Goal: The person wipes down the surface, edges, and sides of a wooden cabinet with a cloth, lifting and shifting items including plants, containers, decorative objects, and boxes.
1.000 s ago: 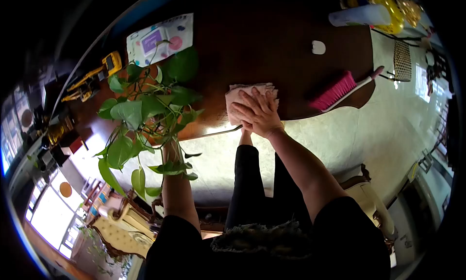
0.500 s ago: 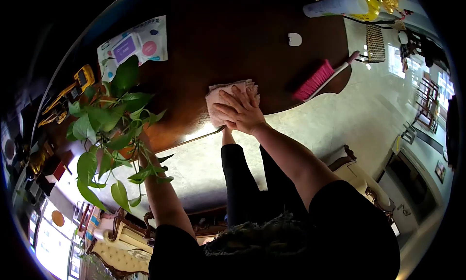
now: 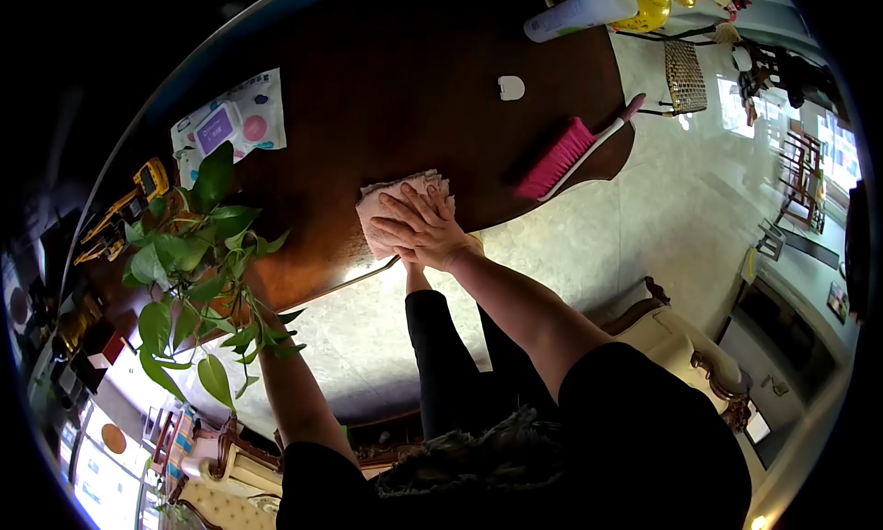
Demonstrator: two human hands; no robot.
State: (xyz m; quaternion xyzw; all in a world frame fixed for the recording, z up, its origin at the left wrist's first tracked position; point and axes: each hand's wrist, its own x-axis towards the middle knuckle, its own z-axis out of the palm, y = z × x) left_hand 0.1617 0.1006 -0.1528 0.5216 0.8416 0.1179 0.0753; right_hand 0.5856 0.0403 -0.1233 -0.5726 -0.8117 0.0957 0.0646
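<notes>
Pressing flat and spread, the right hand [image 3: 430,236] covers 1 folded pale-pink cloth [image 3: 377,199] at a dark-brown wooden table's [image 3: 368,98] edge; heart-shaped green leaves [image 3: 173,251] hide the left hand's state. Pulling too far could drop the cloth.

Edges bow and blacken around a dim tabletop [image 3: 386,98] and glaring window [image 3: 97,479].

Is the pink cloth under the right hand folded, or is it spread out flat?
Folded: the pink cloth makes a compact pad on the wooden table, with stacked edges showing beyond the right hand.
</notes>
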